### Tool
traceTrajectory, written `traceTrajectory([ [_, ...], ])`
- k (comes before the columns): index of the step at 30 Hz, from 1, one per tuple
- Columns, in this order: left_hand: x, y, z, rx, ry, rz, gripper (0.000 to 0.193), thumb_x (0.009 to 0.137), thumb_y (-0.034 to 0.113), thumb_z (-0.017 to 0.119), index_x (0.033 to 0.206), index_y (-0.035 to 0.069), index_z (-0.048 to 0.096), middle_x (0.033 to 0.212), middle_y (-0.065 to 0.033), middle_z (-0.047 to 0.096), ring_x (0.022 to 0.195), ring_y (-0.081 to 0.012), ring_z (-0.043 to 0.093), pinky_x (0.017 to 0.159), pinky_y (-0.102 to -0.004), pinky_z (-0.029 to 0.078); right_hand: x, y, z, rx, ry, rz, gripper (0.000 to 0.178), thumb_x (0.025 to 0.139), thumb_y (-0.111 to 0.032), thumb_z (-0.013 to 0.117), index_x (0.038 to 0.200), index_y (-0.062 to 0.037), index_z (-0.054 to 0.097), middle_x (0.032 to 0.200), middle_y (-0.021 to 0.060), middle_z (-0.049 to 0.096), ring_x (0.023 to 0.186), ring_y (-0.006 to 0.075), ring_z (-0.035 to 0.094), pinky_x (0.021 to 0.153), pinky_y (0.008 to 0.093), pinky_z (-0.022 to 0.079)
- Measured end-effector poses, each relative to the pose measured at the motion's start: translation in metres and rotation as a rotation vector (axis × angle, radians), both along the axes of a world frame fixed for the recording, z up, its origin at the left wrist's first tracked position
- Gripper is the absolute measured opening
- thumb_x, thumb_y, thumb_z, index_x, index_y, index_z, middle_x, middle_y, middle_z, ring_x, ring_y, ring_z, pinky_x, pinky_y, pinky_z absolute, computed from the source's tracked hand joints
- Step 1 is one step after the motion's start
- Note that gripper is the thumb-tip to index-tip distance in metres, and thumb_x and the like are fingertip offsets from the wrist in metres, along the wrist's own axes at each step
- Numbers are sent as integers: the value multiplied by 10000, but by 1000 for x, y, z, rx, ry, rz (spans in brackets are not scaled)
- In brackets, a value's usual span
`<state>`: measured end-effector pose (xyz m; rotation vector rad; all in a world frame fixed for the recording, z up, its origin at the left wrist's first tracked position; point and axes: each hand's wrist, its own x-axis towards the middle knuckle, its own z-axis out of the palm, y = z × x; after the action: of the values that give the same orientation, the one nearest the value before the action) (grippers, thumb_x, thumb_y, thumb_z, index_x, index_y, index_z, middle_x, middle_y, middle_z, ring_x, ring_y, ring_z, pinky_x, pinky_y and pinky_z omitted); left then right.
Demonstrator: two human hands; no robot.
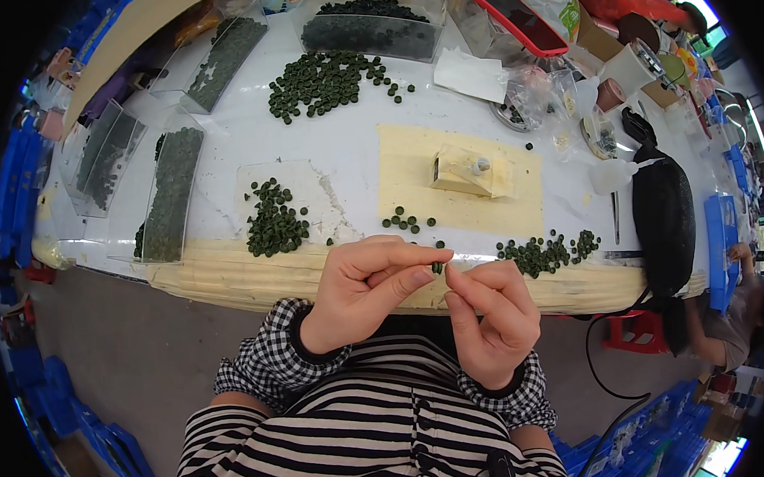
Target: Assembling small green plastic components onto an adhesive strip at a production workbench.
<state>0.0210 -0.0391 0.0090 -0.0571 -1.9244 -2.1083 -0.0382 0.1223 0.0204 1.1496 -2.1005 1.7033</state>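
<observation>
My left hand [363,290] pinches a small dark green round piece [437,268] between thumb and fingertips, just past the table's near edge. Beside it, my right hand [492,319] has its thumb and fingers closed, the forefinger tip close to the piece; whatever it may hold is too small to make out. Beyond my hands, a few like pieces [407,220] lie by a pale yellow sheet [395,157]. On that sheet stands a cream-coloured block [464,173] with a small knob on top. More green pieces lie in heaps at left [275,222] and right [536,256].
A larger heap of green pieces [320,83] lies farther back, before a clear bin [373,34] full of them. Clear bins [171,192] line the left side. A folded white tissue [470,74], a red-edged phone [513,15] and a black pouch [663,226] are around the table.
</observation>
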Motion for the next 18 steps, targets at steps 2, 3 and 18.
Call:
traceTrajectory([
  [2,0,3,0,-71,51,54,261,856,24,655,1114,51,685,596,58,381,550,-37,306,520,-198,257,1,-1,-1,7,-9,5,340,694,82,716,1019,-17,707,801,65,623,698,187,562,621,269,442],
  [3,0,4,0,-63,39,73,263,847,19,663,1107,47,686,594,57,377,549,-38,306,518,-201,257,1,-1,-1,12,-12,8,344,696,80,715,1026,-16,706,805,66,623,701,188,562,623,269,442],
  [18,4,10,4,-233,138,291,255,768,-16,733,1010,61,720,560,43,367,506,-56,314,476,-221,258,-1,-3,2,17,12,41,345,713,76,710,1044,-20,703,818,61,626,696,187,559,625,274,441],
])
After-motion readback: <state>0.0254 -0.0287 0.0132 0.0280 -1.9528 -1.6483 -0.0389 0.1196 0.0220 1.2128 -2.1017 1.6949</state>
